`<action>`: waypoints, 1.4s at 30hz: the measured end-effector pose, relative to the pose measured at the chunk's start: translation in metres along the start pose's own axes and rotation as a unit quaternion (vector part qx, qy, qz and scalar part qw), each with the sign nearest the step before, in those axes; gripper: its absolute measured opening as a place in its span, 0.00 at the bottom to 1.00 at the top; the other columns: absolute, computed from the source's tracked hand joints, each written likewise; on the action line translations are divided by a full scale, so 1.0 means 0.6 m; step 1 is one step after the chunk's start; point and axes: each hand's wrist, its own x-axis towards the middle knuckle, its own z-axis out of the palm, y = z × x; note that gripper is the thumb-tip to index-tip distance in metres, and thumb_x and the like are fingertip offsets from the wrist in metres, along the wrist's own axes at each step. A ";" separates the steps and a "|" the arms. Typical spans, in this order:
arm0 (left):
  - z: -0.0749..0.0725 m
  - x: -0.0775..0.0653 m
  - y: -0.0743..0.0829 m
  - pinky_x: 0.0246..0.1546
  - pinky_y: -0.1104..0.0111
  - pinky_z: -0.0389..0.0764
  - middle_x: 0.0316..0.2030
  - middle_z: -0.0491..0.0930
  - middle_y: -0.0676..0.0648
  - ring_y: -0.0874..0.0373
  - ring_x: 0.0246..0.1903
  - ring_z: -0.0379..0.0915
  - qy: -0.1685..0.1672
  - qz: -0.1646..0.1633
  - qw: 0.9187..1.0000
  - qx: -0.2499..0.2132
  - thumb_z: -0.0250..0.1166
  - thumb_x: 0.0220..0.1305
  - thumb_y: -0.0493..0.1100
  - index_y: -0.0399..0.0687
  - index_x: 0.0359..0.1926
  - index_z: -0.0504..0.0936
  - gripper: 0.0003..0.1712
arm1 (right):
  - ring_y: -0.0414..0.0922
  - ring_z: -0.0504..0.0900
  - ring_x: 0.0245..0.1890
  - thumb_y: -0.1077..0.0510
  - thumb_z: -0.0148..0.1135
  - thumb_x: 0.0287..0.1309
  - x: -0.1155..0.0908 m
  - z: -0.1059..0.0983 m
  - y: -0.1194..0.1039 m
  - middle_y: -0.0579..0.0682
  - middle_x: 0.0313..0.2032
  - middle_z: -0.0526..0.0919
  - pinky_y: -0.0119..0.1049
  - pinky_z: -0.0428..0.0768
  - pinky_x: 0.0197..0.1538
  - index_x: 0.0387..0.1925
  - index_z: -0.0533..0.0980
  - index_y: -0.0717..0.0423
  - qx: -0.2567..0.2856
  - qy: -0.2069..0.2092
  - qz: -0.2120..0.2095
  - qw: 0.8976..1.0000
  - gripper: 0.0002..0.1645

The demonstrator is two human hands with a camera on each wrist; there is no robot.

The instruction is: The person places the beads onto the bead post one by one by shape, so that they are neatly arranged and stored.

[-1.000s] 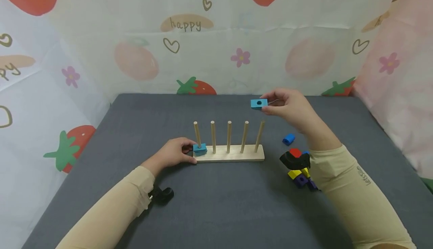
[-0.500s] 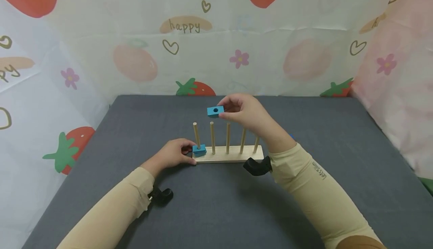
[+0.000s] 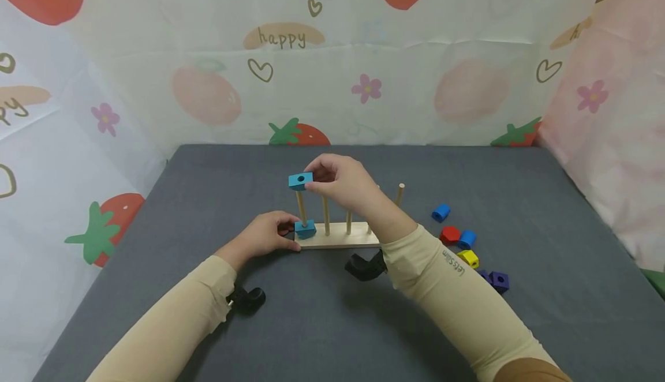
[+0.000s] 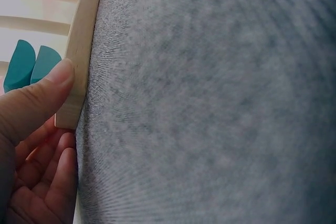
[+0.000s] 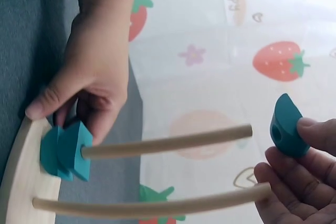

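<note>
In the head view my left hand point(image 3: 267, 233) holds the left end of a wooden peg board point(image 3: 340, 242). The left wrist view shows its thumb point(image 4: 60, 77) against the board. My right hand point(image 3: 344, 184) pinches a teal half-round block point(image 3: 300, 181) with a hole through it, over the leftmost peg point(image 3: 301, 208). From the right wrist, that block point(image 5: 287, 127) appears just off the peg's tip point(image 5: 247, 131). Two teal blocks point(image 5: 65, 150) sit at the foot of this peg. My right hand and forearm partly hide the pegs to the right.
Right of the board lie loose blocks: blue ones point(image 3: 441, 213), a red one point(image 3: 449, 235), a yellow one point(image 3: 469, 258) and dark purple ones point(image 3: 500, 281). My right sleeve covers part of that area. A printed cloth point(image 3: 415, 111) stands behind the grey table point(image 3: 234, 180).
My right hand has carried the teal block leftward and slightly down, from beyond the right end of the board to above the leftmost peg. My left hand has stayed on the board's end.
</note>
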 end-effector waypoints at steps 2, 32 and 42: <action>-0.001 -0.001 0.000 0.48 0.66 0.75 0.44 0.77 0.51 0.59 0.44 0.73 0.000 -0.001 1.000 -0.004 0.74 0.43 0.50 0.48 0.49 0.78 0.29 | 0.38 0.79 0.38 0.55 0.64 0.54 0.001 0.005 -0.001 0.43 0.36 0.82 0.36 0.76 0.44 0.40 0.77 0.49 0.000 0.004 0.002 1.000 0.11; 0.000 -0.001 0.002 0.47 0.65 0.76 0.44 0.77 0.50 0.58 0.44 0.73 0.007 0.004 1.000 0.006 0.74 0.42 0.51 0.48 0.49 0.78 0.30 | 0.39 0.77 0.39 0.54 0.63 0.55 -0.012 0.080 0.036 0.44 0.37 0.79 0.37 0.76 0.45 0.39 0.74 0.50 0.061 0.101 0.035 0.992 0.10; 0.001 0.001 -0.003 0.46 0.66 0.76 0.43 0.77 0.50 0.58 0.43 0.74 0.013 0.019 1.000 0.013 0.74 0.42 0.51 0.49 0.49 0.79 0.30 | 0.42 0.77 0.41 0.57 0.62 0.56 -0.013 0.098 0.054 0.48 0.40 0.76 0.38 0.76 0.47 0.43 0.72 0.50 0.110 0.123 0.038 0.986 0.13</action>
